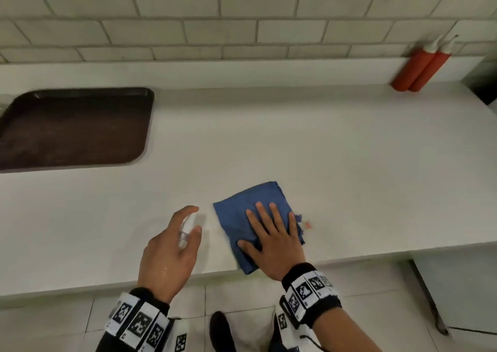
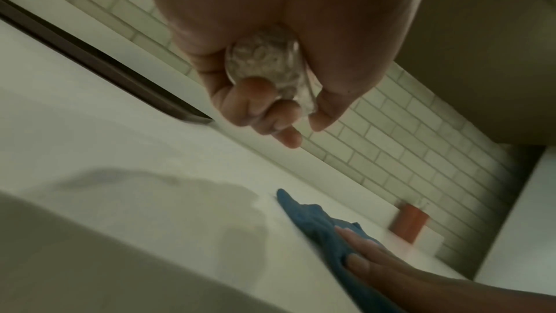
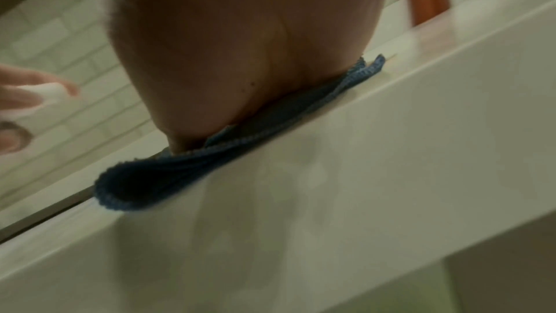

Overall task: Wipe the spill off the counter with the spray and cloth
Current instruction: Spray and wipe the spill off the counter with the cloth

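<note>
A folded blue cloth (image 1: 242, 217) lies near the front edge of the white counter (image 1: 322, 150). My right hand (image 1: 271, 233) presses flat on it with fingers spread. The cloth (image 3: 228, 151) hangs slightly over the edge under my palm. A small reddish spill (image 1: 307, 225) shows just right of the cloth. My left hand (image 1: 174, 241) grips a small clear spray bottle (image 1: 186, 229) to the left of the cloth, index finger over its white top. In the left wrist view the bottle's base (image 2: 264, 66) sits in my curled fingers (image 2: 256, 104), with the cloth (image 2: 316, 218) below.
A dark brown tray (image 1: 72, 128) lies at the left on the counter. Two red squeeze bottles (image 1: 419, 66) stand at the back right against the tiled wall (image 1: 242, 15). The counter ends at the right, with a lower white surface (image 1: 457, 284) beside it.
</note>
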The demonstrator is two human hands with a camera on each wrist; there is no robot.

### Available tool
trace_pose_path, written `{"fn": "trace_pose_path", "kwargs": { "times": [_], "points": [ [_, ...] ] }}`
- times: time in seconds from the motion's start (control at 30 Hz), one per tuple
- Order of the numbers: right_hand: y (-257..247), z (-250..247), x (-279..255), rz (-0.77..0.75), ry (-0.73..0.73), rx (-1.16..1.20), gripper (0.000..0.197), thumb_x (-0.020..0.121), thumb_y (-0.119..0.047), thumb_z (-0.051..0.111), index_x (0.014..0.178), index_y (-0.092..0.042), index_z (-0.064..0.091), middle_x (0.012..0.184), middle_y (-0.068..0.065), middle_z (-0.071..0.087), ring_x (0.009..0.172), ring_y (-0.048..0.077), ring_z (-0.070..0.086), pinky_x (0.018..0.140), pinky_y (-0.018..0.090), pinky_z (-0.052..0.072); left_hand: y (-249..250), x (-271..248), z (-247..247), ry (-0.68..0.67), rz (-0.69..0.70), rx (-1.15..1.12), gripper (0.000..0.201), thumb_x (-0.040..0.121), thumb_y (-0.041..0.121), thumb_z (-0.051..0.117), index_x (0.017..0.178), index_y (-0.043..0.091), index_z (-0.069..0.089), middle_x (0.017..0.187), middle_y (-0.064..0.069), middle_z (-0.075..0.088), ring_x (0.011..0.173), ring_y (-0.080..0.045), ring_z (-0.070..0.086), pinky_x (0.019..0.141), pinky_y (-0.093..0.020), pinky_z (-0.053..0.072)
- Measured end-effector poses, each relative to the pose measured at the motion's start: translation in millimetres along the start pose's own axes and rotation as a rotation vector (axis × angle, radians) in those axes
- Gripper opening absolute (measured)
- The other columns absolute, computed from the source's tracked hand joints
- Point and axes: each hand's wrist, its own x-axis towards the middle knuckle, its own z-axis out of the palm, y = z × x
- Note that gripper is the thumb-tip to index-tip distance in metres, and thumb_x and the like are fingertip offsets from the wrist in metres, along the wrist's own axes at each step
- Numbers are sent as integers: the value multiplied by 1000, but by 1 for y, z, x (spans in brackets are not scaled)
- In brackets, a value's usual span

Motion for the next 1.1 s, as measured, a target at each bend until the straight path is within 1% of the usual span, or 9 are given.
{"fn": "trace_pose_path", "kwargs": {
  "times": [0.17, 0.33, 0.43, 0.53, 0.7, 0.8, 0.87, 0.97, 1.1],
  "points": [
    [88, -9, -43, 264, 16, 11, 81, 81, -80, -2, 152, -42, -9, 160, -14, -17, 148, 15, -18, 116, 49, -15, 21, -7, 30, -63, 131, 31, 39, 97, 41, 51, 133, 49, 40, 70, 10, 61, 66, -4, 59, 59, -23, 42],
    [170, -20, -82, 489, -10, 48, 83, 71, -83, -13, 143, -45, -28, 156, -15, -26, 148, 18, -20, 118, 54, -8, 39, -11, 52, -136, 183, 37, 48, 99, 36, 50, 143, 45, 32, 116, 22, 57, 87, -3, 59, 80, -27, 46],
    [206, -29, -91, 556, -45, 59, 79, 75, -82, -11, 140, -43, -32, 159, -11, -24, 148, 21, -18, 118, 56, -5, 48, -14, 65, -138, 181, 63, 39, 100, 36, 47, 136, 44, 37, 92, 16, 65, 76, -6, 60, 71, -27, 47],
    [225, -34, -88, 584, -58, 83, 82, 74, -78, -5, 144, -41, -28, 161, -9, -22, 148, 22, -18, 118, 57, -4, 61, -17, 79, -146, 181, 69, 24, 99, 33, 46, 120, 45, 42, 64, 3, 59, 58, -11, 57, 57, -32, 49],
    [225, -34, -74, 602, -9, 79, 85, 80, -73, -4, 153, -32, -15, 162, -1, -18, 148, 27, -16, 116, 62, -4, 84, -17, 100, -184, 188, 98, 29, 99, 35, 46, 125, 46, 41, 70, 5, 60, 65, -9, 59, 65, -33, 53],
    [212, -25, -81, 546, 18, 94, 86, 84, -75, -11, 154, -27, -12, 162, 2, -18, 148, 28, -18, 112, 60, -14, 97, -17, 111, -174, 173, 132, 30, 97, 31, 49, 123, 46, 43, 70, 5, 61, 64, -10, 60, 64, -36, 54],
    [197, -18, -90, 469, 29, 90, 90, 83, -76, -8, 156, -23, 0, 163, 4, -7, 149, 30, -11, 111, 58, -19, 105, -16, 118, -164, 157, 127, 29, 95, 28, 51, 118, 44, 44, 70, 6, 61, 61, -13, 60, 63, -39, 55],
    [192, -7, -91, 368, 67, 49, 83, 92, -71, 15, 154, -18, 25, 161, 10, 18, 148, 36, 10, 113, 60, -11, 113, -18, 128, -156, 132, 97, 29, 95, 26, 51, 119, 42, 47, 71, 7, 60, 60, -12, 59, 62, -34, 53],
    [209, -25, -58, 307, 65, 14, 90, 85, -77, 3, 156, -22, 15, 163, 6, 10, 149, 35, 4, 112, 63, -6, 112, -24, 130, -115, 95, 96, 37, 97, 29, 51, 130, 46, 44, 75, 10, 59, 63, -9, 60, 61, -28, 50]
  ]
}}
